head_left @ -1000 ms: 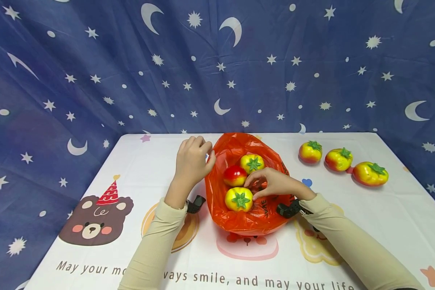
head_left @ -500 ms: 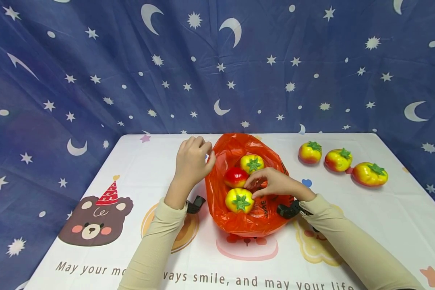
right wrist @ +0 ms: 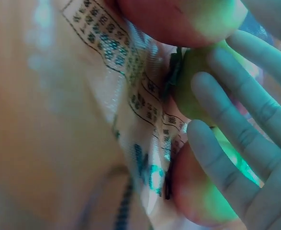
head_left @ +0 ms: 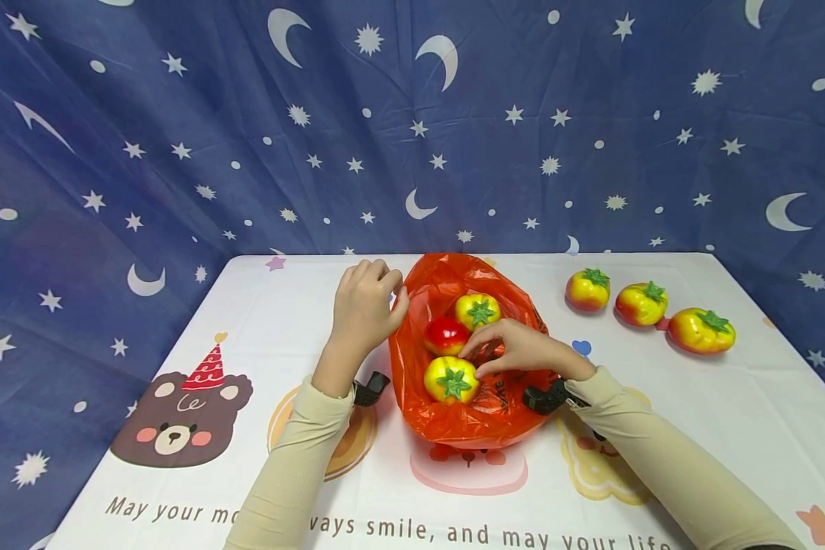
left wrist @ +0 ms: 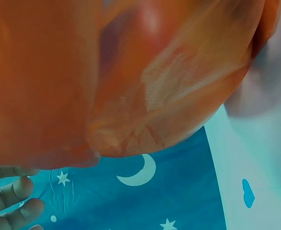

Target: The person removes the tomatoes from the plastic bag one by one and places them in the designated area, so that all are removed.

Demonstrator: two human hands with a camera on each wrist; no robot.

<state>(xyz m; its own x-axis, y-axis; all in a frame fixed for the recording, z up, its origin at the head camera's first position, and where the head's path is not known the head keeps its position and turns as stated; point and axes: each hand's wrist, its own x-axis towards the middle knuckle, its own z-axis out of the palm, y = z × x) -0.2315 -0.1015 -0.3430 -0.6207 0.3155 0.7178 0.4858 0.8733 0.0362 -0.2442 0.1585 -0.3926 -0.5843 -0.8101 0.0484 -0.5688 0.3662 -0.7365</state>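
An open red plastic bag (head_left: 412, 397) holds two yellow fruits with green leaf tops, one nearer (head_left: 451, 380) and one farther (head_left: 477, 311), with a red one (head_left: 445, 336) between them. At the bag's left rim my left hand (head_left: 366, 305) is curled and grips the plastic; its thumb and index contact is partly hidden, though some fingertips (left wrist: 23, 206) show beside the film in the left wrist view. My right hand (head_left: 519, 350) reaches in over the right side, fingers (right wrist: 241, 129) extended against fruit (right wrist: 202, 187), thumb side at the nearer yellow one.
Three red-and-yellow fruits lie in a row at the back right: left (head_left: 587, 290), middle (head_left: 642, 304) and right (head_left: 701, 331). A white printed cloth (head_left: 268, 305) covers the table, and a blue starry curtain (head_left: 357, 92) hangs behind and at the left.
The nearer yellow fruit and my right hand shift slightly left. My left hand stays at the bag's rim, and the three fruits outside remain in place.
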